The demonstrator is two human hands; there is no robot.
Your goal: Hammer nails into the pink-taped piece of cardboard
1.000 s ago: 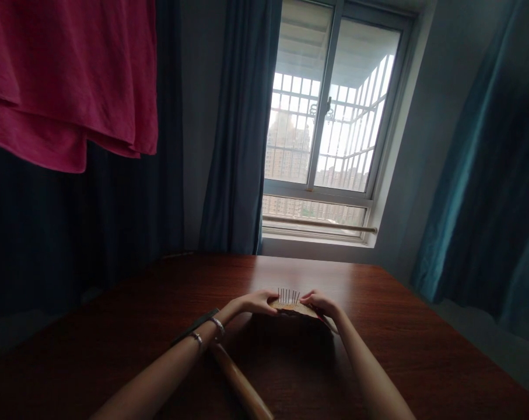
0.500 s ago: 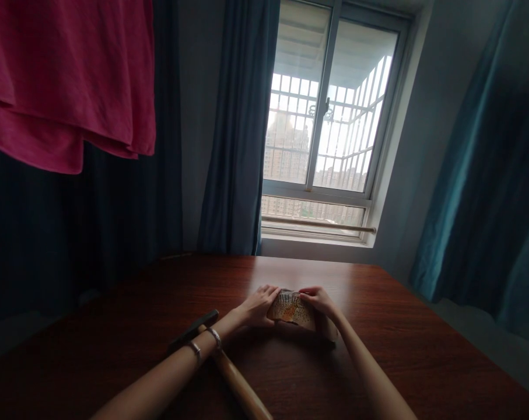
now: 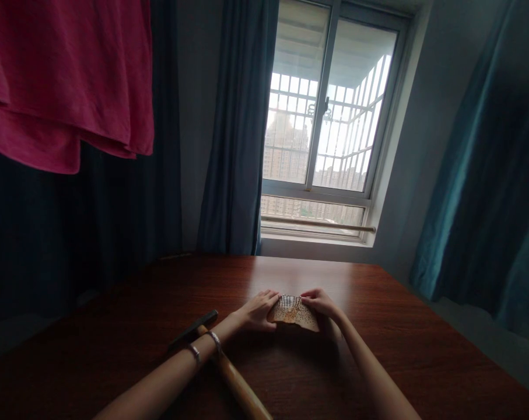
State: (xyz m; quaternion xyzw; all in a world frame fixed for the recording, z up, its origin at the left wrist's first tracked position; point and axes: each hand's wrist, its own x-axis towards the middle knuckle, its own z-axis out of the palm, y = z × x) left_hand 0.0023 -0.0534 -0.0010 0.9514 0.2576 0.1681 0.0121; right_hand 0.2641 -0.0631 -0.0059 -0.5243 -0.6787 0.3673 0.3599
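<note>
Nails (image 3: pixel 290 301) (thin, dark, too small for me to count surely) stand in a row along the far edge of the speckled block (image 3: pixel 295 317), which I see held tilted above or against the brown table (image 3: pixel 391 332); I cannot tell whether its underside touches. My left hand (image 3: pixel 259 310) is partly curled round the block's left end, fingers at the far edge and thumb lower down. My right hand (image 3: pixel 322 304) has its fingertips drawn together on the upper right edge, just beside the last nails; I cannot make out whether one is touched. Near my left forearm, which wears two bracelets (image 3: pixel 195 352), lies a hammer (image 3: pixel 242 386), its handle partly hidden beneath the wrist. Beyond the table I see a window (image 3: pixel 356 105) and a blue curtain (image 3: pixel 242 146).
</note>
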